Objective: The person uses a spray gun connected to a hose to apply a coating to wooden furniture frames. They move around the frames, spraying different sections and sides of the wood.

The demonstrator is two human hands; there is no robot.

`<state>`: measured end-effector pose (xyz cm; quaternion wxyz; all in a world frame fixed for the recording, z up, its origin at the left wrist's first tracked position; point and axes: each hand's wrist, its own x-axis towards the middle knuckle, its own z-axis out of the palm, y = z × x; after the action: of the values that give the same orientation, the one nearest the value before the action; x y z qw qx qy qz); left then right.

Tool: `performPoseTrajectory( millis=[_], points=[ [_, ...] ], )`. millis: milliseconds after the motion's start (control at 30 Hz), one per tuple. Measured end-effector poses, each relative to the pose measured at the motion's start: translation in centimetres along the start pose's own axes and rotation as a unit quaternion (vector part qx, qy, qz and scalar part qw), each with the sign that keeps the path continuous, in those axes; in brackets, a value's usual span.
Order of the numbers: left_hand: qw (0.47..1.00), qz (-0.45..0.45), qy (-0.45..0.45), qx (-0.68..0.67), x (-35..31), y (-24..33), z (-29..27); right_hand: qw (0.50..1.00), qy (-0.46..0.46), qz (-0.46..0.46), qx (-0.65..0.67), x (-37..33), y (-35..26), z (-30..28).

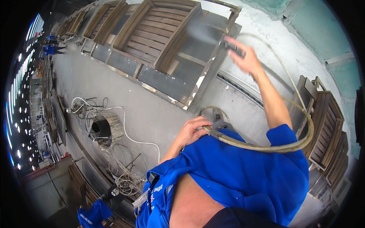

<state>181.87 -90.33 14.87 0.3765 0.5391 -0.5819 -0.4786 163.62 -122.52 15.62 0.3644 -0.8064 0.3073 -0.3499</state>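
The right hand [247, 57] grips a spray gun [232, 47] aimed up-left at the slatted wooden frame [159, 34], nearer it than the left hand [194, 131], which clasps the trailing hose [266, 146] well below the frame.

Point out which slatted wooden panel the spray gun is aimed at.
The large panel leaning just left of the right hand, where the mist lands; the other panels stand farther left and right.
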Motion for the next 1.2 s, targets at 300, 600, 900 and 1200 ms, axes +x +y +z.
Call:
performPoseTrajectory(
  millis=[300, 600, 900, 1200],
  points=[
    [0.999, 0.020, 0.010, 0.030, 3.1, -0.4, -1.1, 0.992, -0.014, 0.118, 0.053, -4.8, 1.7, 2.5],
    [0.997, 0.027, 0.076, 0.007, 1.4, -0.6, -4.8, 0.933, 0.227, 0.243, 0.137, 4.9, 3.9, -1.8],
    [0.992, 0.000, 0.113, 0.061, -2.7, 0.2, -11.4, 0.976, 0.102, 0.097, 0.163, 14.4, -0.4, 10.4],
    [0.990, -0.062, 0.125, -0.004, -7.8, -2.5, -16.8, 0.991, -0.073, -0.068, 0.086, 25.9, -4.2, 27.9]
  ],
)
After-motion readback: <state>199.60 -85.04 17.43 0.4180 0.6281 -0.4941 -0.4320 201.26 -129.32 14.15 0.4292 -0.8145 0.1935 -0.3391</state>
